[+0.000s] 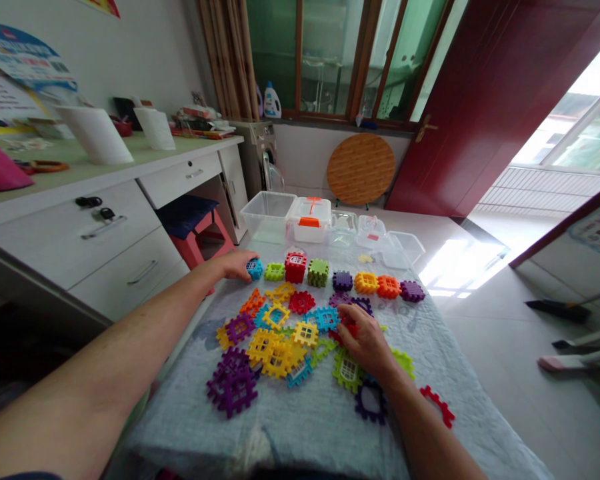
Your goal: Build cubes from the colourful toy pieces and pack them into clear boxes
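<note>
My left hand (237,265) reaches to the far left of the table and grips a small blue block cube (254,269), first in a row of assembled cubes: green (275,271), red (295,267), green (318,272), purple (342,280), yellow (366,283), orange (389,287), purple (412,291). My right hand (364,341) rests on the pile of loose flat interlocking tiles (275,340), fingers curled over a red tile (344,330). The tiles are yellow, purple, blue, green, red and orange.
The table wears a pale quilted cloth (305,420). Clear plastic boxes (269,215) and a white box with an orange latch (309,220) stand at the far end. A white desk with drawers (105,227) and a pink stool (200,233) lie left; open tiled floor lies right.
</note>
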`<state>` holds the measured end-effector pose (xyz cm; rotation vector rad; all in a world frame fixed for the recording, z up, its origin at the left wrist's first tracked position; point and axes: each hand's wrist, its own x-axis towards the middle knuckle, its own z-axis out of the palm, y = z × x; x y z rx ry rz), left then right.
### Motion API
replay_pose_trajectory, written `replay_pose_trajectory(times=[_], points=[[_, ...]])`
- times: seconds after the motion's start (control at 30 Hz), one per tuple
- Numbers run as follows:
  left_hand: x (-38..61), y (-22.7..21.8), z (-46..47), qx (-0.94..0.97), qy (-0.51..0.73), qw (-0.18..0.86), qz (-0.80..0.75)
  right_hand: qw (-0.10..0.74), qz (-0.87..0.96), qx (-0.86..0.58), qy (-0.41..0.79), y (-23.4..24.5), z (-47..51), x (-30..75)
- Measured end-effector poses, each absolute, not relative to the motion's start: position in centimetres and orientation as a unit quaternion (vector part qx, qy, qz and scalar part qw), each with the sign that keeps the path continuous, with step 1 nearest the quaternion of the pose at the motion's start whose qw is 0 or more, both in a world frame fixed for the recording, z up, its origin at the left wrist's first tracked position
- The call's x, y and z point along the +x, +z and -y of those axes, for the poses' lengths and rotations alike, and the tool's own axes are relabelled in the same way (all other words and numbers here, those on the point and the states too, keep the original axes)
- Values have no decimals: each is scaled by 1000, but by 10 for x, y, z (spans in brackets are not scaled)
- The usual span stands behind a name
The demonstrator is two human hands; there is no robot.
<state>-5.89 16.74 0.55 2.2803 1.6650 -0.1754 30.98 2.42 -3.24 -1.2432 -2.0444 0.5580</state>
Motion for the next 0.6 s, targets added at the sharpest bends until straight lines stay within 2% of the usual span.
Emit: replay_pose_trajectory(times=[0.2,0.3,0.6], points=[[-58,2,-166,796,-63,160,-580,340,793,-473,176,-32,-24,311],[-60,0,-166,795,-50,150,-585,317,817,-460,140,-30,-23,310],[-33,23,-104,808,155,-34,-567,233,856,-453,85,-35,-22,302]])
